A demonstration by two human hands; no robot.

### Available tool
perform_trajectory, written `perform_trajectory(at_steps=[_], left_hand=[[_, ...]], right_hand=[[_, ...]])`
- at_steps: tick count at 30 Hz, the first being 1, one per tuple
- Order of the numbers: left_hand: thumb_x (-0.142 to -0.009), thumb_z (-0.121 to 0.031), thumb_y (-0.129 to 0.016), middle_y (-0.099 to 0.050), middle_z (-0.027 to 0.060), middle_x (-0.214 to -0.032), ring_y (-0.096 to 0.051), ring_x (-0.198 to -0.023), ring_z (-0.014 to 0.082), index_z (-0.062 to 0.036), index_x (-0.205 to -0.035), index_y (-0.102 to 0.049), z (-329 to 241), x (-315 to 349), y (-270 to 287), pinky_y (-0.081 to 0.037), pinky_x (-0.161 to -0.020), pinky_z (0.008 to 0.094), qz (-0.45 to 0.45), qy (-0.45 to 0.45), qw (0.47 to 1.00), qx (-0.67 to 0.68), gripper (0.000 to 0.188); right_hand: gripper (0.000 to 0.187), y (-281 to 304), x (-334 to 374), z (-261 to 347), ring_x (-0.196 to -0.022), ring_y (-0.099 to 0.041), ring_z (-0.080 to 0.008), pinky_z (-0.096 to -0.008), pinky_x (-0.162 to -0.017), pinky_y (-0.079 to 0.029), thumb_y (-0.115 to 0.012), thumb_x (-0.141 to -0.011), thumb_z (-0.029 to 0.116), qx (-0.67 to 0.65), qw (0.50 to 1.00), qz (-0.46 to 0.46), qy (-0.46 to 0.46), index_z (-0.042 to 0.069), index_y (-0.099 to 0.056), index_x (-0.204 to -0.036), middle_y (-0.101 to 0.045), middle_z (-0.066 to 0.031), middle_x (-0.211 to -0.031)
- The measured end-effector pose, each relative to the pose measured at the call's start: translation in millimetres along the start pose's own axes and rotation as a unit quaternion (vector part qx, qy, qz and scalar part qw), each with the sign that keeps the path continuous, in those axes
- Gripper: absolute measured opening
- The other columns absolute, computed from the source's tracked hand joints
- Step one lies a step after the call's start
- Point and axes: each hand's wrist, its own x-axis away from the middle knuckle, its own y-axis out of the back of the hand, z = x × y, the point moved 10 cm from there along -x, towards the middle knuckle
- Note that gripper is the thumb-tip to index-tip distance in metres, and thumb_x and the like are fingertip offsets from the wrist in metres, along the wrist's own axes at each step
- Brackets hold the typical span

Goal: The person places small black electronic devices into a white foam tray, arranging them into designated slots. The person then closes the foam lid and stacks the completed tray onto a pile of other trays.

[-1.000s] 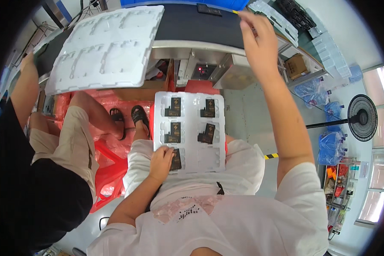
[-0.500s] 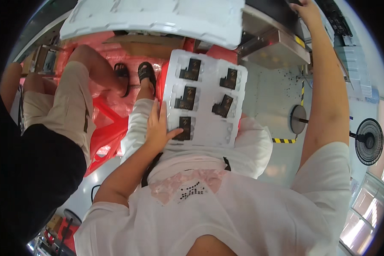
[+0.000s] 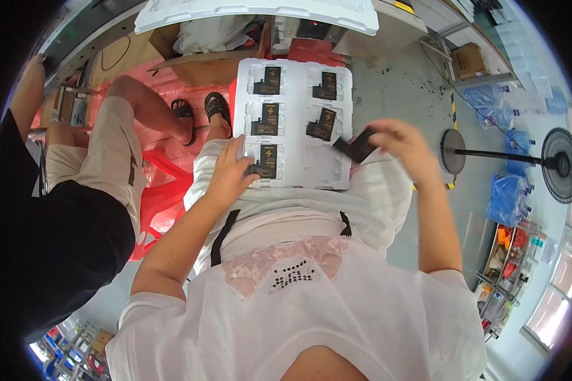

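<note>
A white plastic tray (image 3: 292, 114) lies across my lap, with moulded pockets in two columns. Black L-shaped phone batteries with a gold bolt mark fill the left column, among them a battery (image 3: 265, 161) at its near end. Two more sit in the right column, the nearer battery (image 3: 321, 123) tilted in its pocket. The near right pocket (image 3: 325, 166) is bare. My left hand (image 3: 227, 168) grips the tray's left edge, thumb beside the near left battery. My right hand (image 3: 397, 143), slightly blurred, pinches another battery (image 3: 357, 147) just over the tray's right edge.
Beyond the tray hangs a white tray edge (image 3: 254, 11) at the bench. A cardboard box (image 3: 210, 68) stands under it. On my left sits another person (image 3: 70, 235) in a black top. A black fan (image 3: 556, 162) stands on the right, with its round base (image 3: 452, 151) on the floor.
My right hand has come down from the bench at the far right to the tray, now with a battery in it. My left hand stays at the tray's left edge.
</note>
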Motion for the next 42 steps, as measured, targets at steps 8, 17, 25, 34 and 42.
perform_trajectory(at_steps=[8,17,25,34,42], left_hand=[[-0.066,-0.008,-0.070,-0.041,0.0199,-0.128,-0.038,-0.120,0.0385,-0.0043,-0.096,-0.061,-7,2,8,-0.034,-0.098,0.0440,-0.034,-0.003,0.996,-0.078,0.032],[-0.084,-0.040,-0.061,-0.041,0.0194,-0.129,-0.043,-0.118,0.0292,0.0044,-0.126,-0.039,-80,-103,35,-0.040,-0.095,0.0444,-0.054,0.164,0.768,0.617,0.064],[-0.093,-0.025,-0.048,-0.044,0.0191,-0.118,-0.060,-0.090,0.0326,0.0009,-0.123,-0.030,-112,-234,40,-0.052,-0.073,0.0371,-0.153,0.199,0.587,0.769,0.044],[-0.092,-0.017,-0.049,-0.051,0.0147,-0.104,-0.063,-0.085,0.0331,0.0013,-0.107,-0.035,-121,-200,114,-0.049,-0.061,0.0318,-0.183,0.085,0.630,0.750,0.027],[-0.092,-0.022,-0.052,-0.055,0.0089,-0.112,-0.062,-0.089,0.0267,-0.0025,-0.115,-0.046,-106,-109,166,-0.048,-0.071,0.0317,-0.145,0.016,0.650,0.746,0.031]], right_hand=[[0.028,-89,-21,-80,-0.091,-0.054,-0.0265,-0.0322,-0.078,-0.044,-0.062,-0.074,0.003,0.366,0.899,-0.026,0.239,0.005,-0.064,-0.103,-0.055,-0.0096,-0.106],[0.036,-121,45,-84,-0.098,-0.050,-0.0275,-0.0399,-0.080,-0.042,-0.059,-0.078,0.018,0.501,0.796,-0.119,0.318,0.000,-0.055,-0.110,-0.052,-0.0119,-0.113],[0.033,-62,-51,-72,-0.095,-0.059,-0.0322,-0.0422,-0.076,-0.048,-0.057,-0.082,0.031,0.364,0.913,-0.181,-0.027,0.001,-0.064,-0.095,-0.061,-0.0187,-0.103],[0.045,-56,-82,-112,-0.093,-0.062,-0.0321,-0.0432,-0.077,-0.049,-0.062,-0.071,0.042,0.261,0.906,-0.241,-0.231,0.004,-0.066,-0.095,-0.064,-0.0177,-0.099],[0.044,-46,-80,-96,-0.091,-0.062,-0.0301,-0.0444,-0.074,-0.049,-0.067,-0.068,0.039,0.349,0.896,-0.211,-0.176,0.004,-0.064,-0.096,-0.064,-0.0144,-0.099]])
